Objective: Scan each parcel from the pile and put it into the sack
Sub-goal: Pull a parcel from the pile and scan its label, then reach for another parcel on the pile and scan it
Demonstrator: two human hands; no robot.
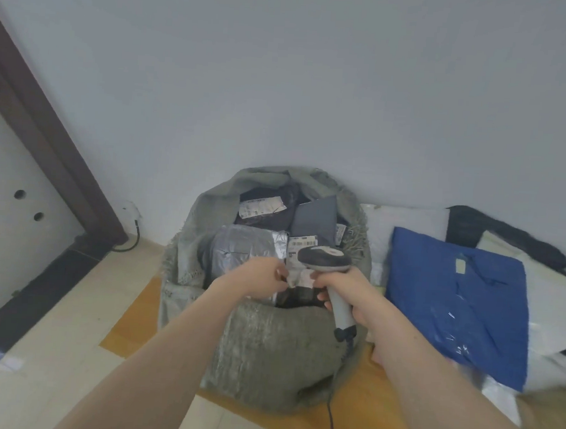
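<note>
An open grey-green woven sack (267,346) stands on the floor against the wall, filled with several parcels: a silver one (243,245), a dark one with a white label (262,208) and a grey one (314,219). My left hand (261,276) reaches over the sack's mouth and pinches the edge of a dark parcel with a white label (298,286) at the front of the sack. My right hand (346,294) grips the handle of a grey corded barcode scanner (325,258), its head over the same parcel.
The parcel pile lies right of the sack: a big blue bag (458,304), white bags (403,221) and a black one (505,234). A dark door frame (47,140) and a wall cable (131,241) are at left. The scanner cord (330,416) hangs down the sack's front.
</note>
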